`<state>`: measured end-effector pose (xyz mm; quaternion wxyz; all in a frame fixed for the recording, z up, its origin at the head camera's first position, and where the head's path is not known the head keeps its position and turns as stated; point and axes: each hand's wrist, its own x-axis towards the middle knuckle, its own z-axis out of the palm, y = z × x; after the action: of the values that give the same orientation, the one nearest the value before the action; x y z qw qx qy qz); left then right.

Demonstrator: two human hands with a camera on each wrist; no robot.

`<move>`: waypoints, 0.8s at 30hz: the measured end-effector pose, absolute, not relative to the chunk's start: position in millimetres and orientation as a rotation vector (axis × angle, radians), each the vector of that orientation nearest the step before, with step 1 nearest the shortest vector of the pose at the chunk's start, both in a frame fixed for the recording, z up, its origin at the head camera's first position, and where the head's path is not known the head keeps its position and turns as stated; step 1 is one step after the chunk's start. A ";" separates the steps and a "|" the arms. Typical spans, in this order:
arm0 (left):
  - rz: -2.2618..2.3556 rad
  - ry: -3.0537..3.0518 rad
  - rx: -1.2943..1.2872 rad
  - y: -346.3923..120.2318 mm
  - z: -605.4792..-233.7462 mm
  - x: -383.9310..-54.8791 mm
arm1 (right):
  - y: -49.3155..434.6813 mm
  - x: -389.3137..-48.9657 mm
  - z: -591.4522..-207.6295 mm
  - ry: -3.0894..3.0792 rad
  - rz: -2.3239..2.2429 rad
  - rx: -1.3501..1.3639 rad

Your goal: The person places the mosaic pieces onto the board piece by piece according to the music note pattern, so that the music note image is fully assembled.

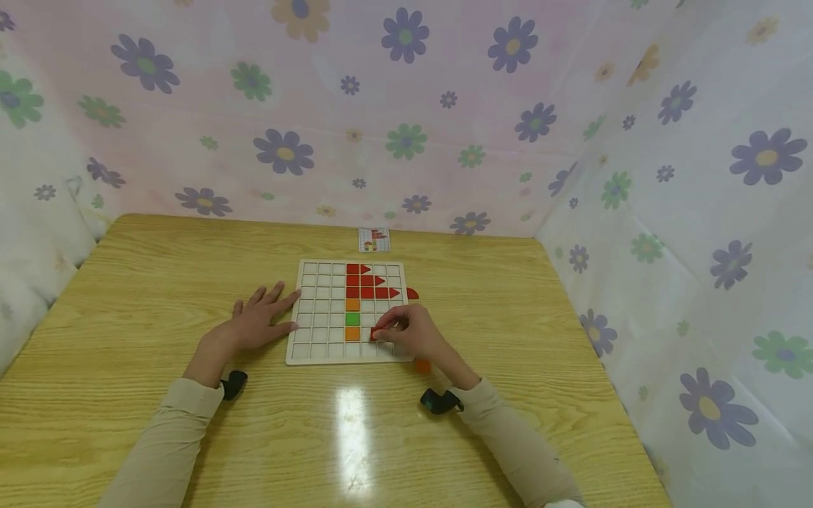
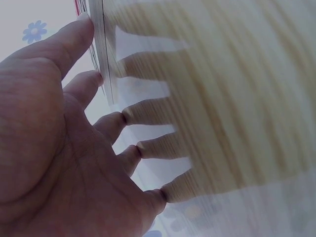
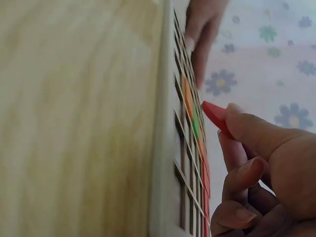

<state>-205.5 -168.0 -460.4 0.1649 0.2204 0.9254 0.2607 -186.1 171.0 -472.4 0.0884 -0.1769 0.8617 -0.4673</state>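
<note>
Head view shows the right hand (image 1: 409,331) pinching a small, flat red piece (image 1: 373,334), the left hand (image 1: 259,323) lying with fingers spread.

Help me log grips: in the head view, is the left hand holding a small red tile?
No, the left hand rests with fingers spread at the left edge of the pale square gridded board, holding nothing.

Pale wooden gridded board (image 1: 317,351): red flat tiles (image 1: 353,281), orange sq. tiles (image 1: 352,334), grn sq. tile (image 1: 352,319). Held red tile (image 3: 215,117). Yellow-brn wood-grain tabletop (image 1: 495,296). Pink/wht backdrop (image 1: 343,56) w/ purple, grn & orange flowers (image 1: 405,35). Beige sleeves (image 1: 159,444).
</note>
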 end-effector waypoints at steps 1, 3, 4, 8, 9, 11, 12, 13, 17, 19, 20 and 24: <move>0.742 2.636 0.627 -168.0 -460.6 -205.7 | 167.5 -184.1 -473.5 2.550 -1.389 -0.542; 0.734 2.638 0.626 -167.9 -460.7 -206.1 | 161.0 -180.1 -475.0 2.544 -1.373 -0.576; 0.731 2.638 0.628 -167.9 -460.7 -206.3 | 158.0 -178.2 -475.4 2.542 -1.368 -0.601; 0.722 2.639 0.627 -167.5 -460.7 -206.8 | 147.9 -172.9 -477.9 2.552 -1.348 -0.643; 0.722 2.639 0.626 -167.4 -460.6 -206.9 | 146.1 -172.3 -479.1 2.554 -1.349 -0.653; 0.724 2.638 0.625 -167.4 -460.1 -206.8 | 143.2 -172.1 -481.6 2.561 -1.347 -0.665; 0.726 2.637 0.625 -167.4 -459.8 -206.7 | 141.9 -172.1 -482.5 2.566 -1.342 -0.669; 0.729 2.637 0.626 -167.4 -459.6 -206.7 | 140.9 -172.2 -483.1 2.570 -1.338 -0.671; 0.736 2.634 0.628 -167.6 -458.9 -206.7 | 137.9 -172.7 -484.1 2.575 -1.312 -0.657; 0.733 2.633 0.630 -167.2 -459.1 -206.8 | 136.8 -172.7 -484.1 2.574 -1.304 -0.651; 0.733 2.631 0.629 -167.0 -459.1 -206.7 | 136.1 -172.6 -484.1 2.579 -1.296 -0.648; 0.730 2.631 0.627 -166.9 -458.8 -206.0 | 133.3 -171.7 -482.7 2.601 -1.265 -0.651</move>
<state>-206.0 -166.9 -458.8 0.1691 0.2206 0.9256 0.2568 -171.7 133.3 -482.7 0.0882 -0.2188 0.8738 -0.4251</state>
